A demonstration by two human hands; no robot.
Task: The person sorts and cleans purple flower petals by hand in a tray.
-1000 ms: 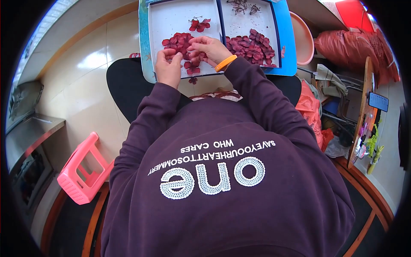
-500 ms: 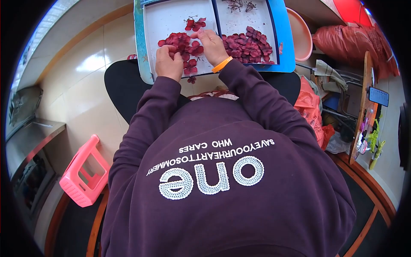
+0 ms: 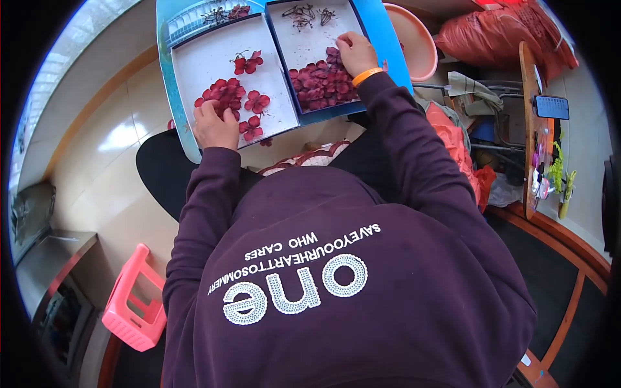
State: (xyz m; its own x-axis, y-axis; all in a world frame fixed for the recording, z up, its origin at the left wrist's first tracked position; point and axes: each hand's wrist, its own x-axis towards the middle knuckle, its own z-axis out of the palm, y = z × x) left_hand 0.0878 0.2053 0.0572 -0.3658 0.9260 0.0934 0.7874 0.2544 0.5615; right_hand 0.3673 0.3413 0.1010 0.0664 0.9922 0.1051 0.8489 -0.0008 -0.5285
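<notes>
Two shallow white trays stand side by side on a blue board. In the left tray lie a heap of red flowers and several loose ones. My left hand rests at that heap's near edge, fingers curled against red flowers; its fingertips are partly hidden. Darker red flowers are piled in the near part of the right tray. My right hand, with an orange band at the wrist, is over this tray's right side, beyond the pile. Its fingertips are pinched together; anything between them is too small to make out.
Dark thin stems lie at the right tray's far end, and more on the board beyond the left tray. A pink basin stands right of the board. A pink stool is on the floor at left, red bags at far right.
My right hand has moved from the left tray's flowers to the right tray. My left hand stays by the red heap. The view has shifted, showing more of the board's far side.
</notes>
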